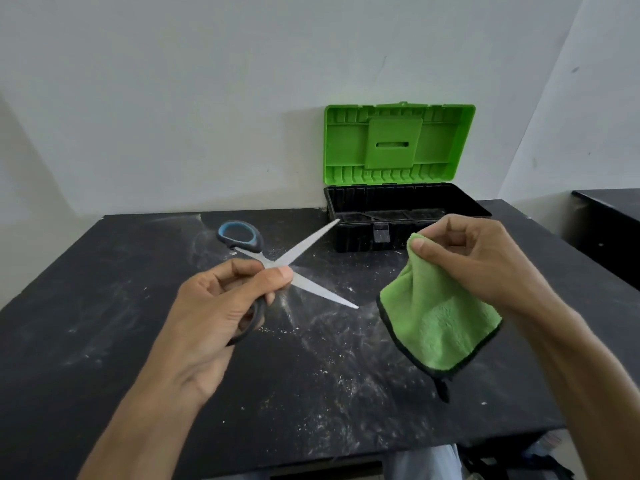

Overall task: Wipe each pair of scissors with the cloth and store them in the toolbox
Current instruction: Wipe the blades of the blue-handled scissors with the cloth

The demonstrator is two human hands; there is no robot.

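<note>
A: Where are the scissors (304, 244)?

B: In the left hand (221, 299), held over the dusty black table (138, 306), blades spread wide. Fingers & thumb curl round one black handle loop near the pivot. The blue-lined loop sticks out free behind.

A: Why open like that?

B: Prob. so each blade's inner face can be reached. Tips point twd the right, where the cloth (440, 320) is.

A: Who's got the cloth?

B: The right hand (478, 258) pinches its top edge betw. thumb & fingers. The rest hangs loose, near the blades but not touching, so wiping likely isn't on yet.

A: Toolbox (353, 237)?

B: At the table's back by the wall, green lid (398, 143) up, i.e. ready for storing. Contents too dark to tell.
</note>
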